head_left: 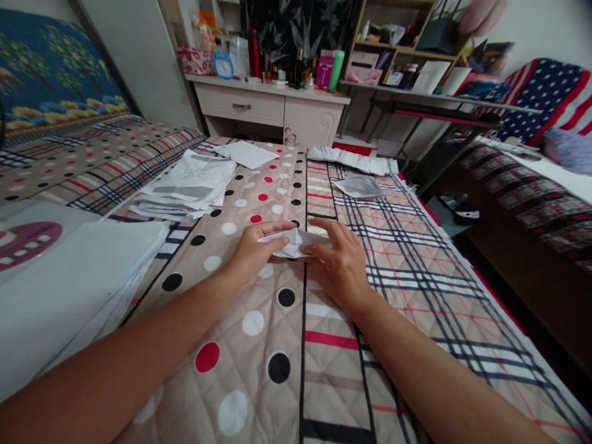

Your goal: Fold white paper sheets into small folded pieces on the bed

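A small piece of folded white paper (292, 244), creased down its middle, is held just above the bedspread. My left hand (256, 250) pinches its left end, thumb in front and fingers behind. At the right end, my right hand (340, 256) grips it between thumb and fingers. Beyond them, toward the left, lies a stack of printed white sheets (189, 185). A single white sheet (247, 154) rests behind that stack. Farther off on the right are a clear plastic packet (359, 185) and a long pleated white strip (351, 160).
A large white bag or stack of sheets with a pink print (83, 265) lies at the left, near my forearm. The patterned bedspread (250, 394) covers the bed. Behind it stands a white dresser (272, 105) with bottles and a blue clock (224, 64).
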Tool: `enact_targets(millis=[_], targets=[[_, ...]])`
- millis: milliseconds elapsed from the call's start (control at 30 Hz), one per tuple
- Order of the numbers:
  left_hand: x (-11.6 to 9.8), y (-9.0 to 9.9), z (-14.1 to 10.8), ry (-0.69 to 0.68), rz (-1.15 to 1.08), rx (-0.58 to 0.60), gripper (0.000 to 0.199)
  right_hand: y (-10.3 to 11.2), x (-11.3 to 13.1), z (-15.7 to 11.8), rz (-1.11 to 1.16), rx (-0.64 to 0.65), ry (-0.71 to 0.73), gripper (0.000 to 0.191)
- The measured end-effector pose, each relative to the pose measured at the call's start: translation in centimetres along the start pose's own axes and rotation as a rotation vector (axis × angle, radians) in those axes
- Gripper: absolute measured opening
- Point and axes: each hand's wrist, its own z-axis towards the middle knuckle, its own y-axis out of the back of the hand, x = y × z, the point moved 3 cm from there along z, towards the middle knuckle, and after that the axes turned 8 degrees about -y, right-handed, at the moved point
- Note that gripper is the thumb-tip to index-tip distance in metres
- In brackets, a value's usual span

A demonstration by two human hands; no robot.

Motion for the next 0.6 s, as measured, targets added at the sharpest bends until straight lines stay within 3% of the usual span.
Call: enact_targets(millis=[200,400,500,600], targets=[[-0.2,0.1,0.0,-0.117,0.047,0.174,0.033,-0.2,-1.2,-0.2,0.232,-0.049,-0.144,0.003],[-1.2,0.2,-0.1,-0.353,0.426,0.316,0.060,-0.5,-1.6,-0.1,0.257,0.010,-0.198,0.004],[-1.4,0.2,-0.1,-0.494,0.597,0.315,0.047,-0.5,-1.7,-0.1,0.234,0.029,-0.245,0.007],[-1.3,0.1,-0.2,-0.520,0.627,0.298,0.033,-0.6,-1.7,-0.1,0.220,0.061,-0.294,0.009]])
